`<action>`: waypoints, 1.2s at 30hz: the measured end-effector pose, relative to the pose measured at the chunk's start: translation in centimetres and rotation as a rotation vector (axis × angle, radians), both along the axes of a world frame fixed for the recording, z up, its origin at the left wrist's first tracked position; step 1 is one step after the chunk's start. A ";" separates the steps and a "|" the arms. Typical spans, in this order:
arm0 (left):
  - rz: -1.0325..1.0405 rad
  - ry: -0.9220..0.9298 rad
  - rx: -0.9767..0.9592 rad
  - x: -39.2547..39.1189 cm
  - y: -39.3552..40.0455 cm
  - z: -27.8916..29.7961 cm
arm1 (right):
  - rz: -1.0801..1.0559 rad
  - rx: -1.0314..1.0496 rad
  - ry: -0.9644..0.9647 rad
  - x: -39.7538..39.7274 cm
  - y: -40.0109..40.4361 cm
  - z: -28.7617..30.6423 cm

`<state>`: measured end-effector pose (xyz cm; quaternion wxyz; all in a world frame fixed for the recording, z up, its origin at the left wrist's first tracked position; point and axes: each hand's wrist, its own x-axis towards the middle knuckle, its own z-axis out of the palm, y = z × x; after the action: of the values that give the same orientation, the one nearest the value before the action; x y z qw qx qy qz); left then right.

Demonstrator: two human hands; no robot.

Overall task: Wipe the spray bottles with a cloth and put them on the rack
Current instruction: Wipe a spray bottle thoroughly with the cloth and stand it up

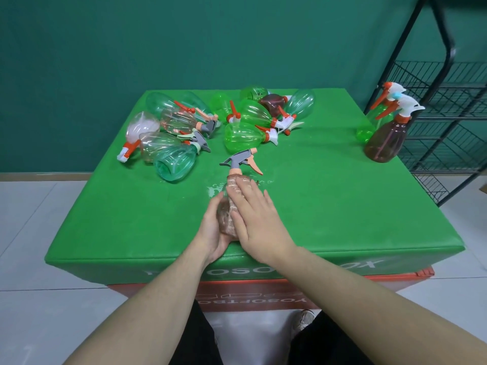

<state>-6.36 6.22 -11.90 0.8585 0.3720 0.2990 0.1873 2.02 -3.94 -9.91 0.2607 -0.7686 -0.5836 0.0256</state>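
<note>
A clear pinkish spray bottle [223,221] with a grey and orange trigger head [238,160] lies tilted over the near middle of the green table [329,206]. My left hand [210,233] grips its base from the left. My right hand [259,222] lies on top with straight fingers and presses a pinkish-brown cloth [233,184] against the bottle's upper side. Most of the cloth is hidden under that hand. A black wire rack [448,106] stands beyond the table's right edge.
Several green, teal and pinkish spray bottles lie in a pile at the back left [174,159] and back middle [245,133]. A brown bottle [384,140] and a green one [367,125] stand upright at the right edge near the rack. Water drops [214,189] glisten beside the held bottle.
</note>
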 end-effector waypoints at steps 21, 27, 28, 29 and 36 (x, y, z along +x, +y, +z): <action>-0.036 -0.005 0.003 0.1 -0.4 0.3 | -0.028 0.178 0.004 -1.2 -0.9 -0.9; -0.019 -0.018 0.000 -0.1 0.0 0.4 | -0.080 0.101 0.150 -0.3 1.7 1.7; -0.021 -0.011 0.002 -0.2 0.0 0.4 | -0.096 0.088 0.216 -0.2 2.0 2.1; -0.020 -0.006 0.000 -0.3 0.1 0.4 | -0.114 0.075 0.270 0.0 2.4 2.5; 0.018 -0.017 -0.023 -0.3 0.1 0.2 | -0.122 0.043 0.222 -0.7 2.9 2.2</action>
<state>-6.66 6.35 -11.69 0.8635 0.3577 0.2975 0.1948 1.32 -1.04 -7.74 0.3413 -0.7894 -0.5036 0.0821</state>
